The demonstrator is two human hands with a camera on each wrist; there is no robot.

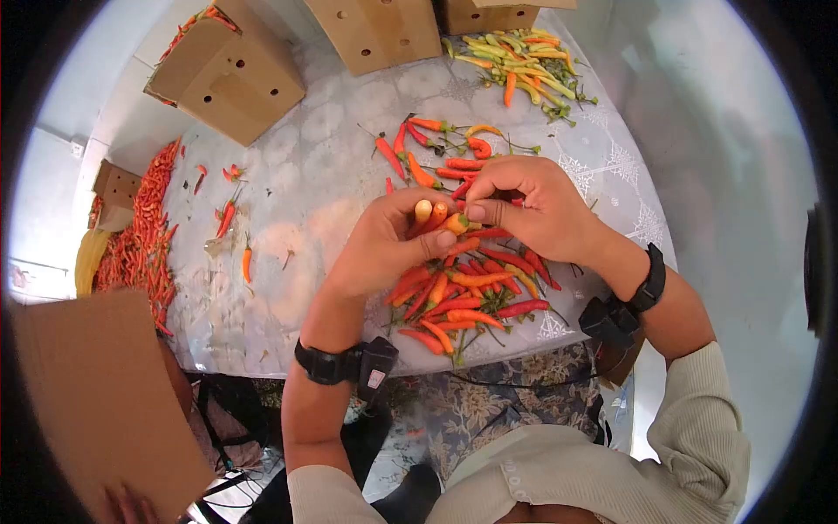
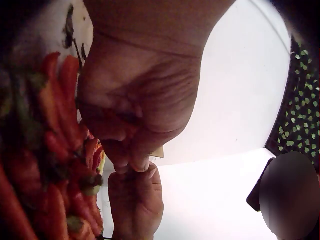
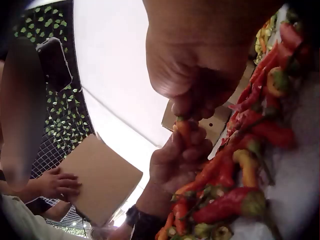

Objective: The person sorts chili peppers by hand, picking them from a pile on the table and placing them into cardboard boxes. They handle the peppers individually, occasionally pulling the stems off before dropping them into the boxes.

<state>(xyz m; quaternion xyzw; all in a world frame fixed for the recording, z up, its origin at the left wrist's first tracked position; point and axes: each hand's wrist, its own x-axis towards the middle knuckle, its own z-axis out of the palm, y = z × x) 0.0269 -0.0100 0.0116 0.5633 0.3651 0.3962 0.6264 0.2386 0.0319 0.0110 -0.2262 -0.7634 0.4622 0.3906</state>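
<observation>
My left hand grips a small bunch of red and orange chili peppers above the table, their tips poking up past the fingers. Just beside it, my right hand pinches the top end of one orange pepper in that bunch. In the right wrist view the right hand pinches that pepper, which the left hand holds from below. Seen from the left wrist, the left hand meets the right hand next to blurred red peppers. A pile of red and orange chilies lies under both hands.
More red chilies are scattered farther back, and yellow-green ones at the far right. Cardboard boxes stand along the back. A large red chili heap lies left. Another person's hand holds a cardboard sheet.
</observation>
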